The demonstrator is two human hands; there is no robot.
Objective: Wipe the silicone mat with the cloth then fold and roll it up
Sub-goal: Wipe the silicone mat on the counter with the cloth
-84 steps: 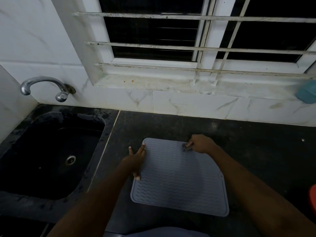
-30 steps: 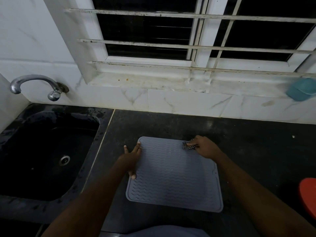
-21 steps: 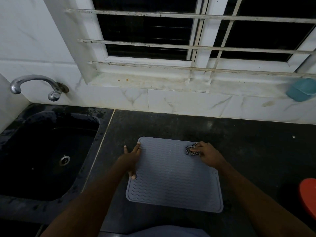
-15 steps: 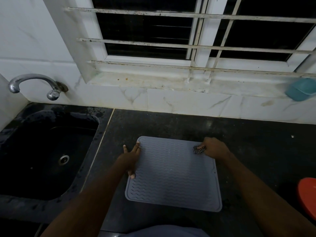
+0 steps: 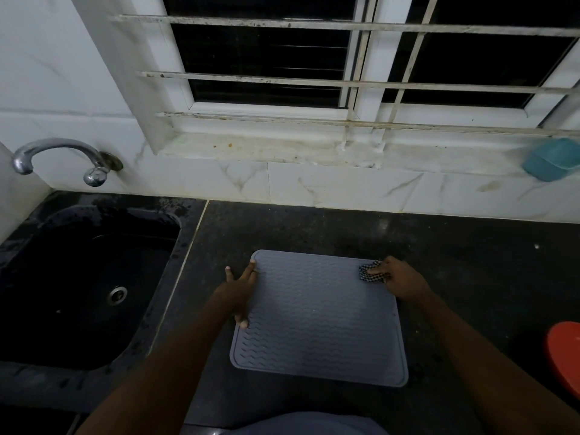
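Observation:
A grey silicone mat [image 5: 320,321] with a wavy ribbed pattern lies flat on the dark countertop [image 5: 314,227]. My left hand [image 5: 240,291] rests on the mat's left edge with its fingers straight and spread. My right hand [image 5: 400,279] is at the mat's far right corner. It presses a small black-and-white checked cloth [image 5: 368,273] down onto the mat, fingers curled over the cloth, most of which is hidden under the hand.
A black sink [image 5: 81,277] with a chrome tap [image 5: 59,158] lies to the left. A teal container [image 5: 552,158] sits on the window ledge at far right. A red object [image 5: 565,356] shows at the right edge of the counter.
My right hand has slid the cloth back and forth along the mat's far edge, from the middle to the right corner. The left hand has stayed on the left edge.

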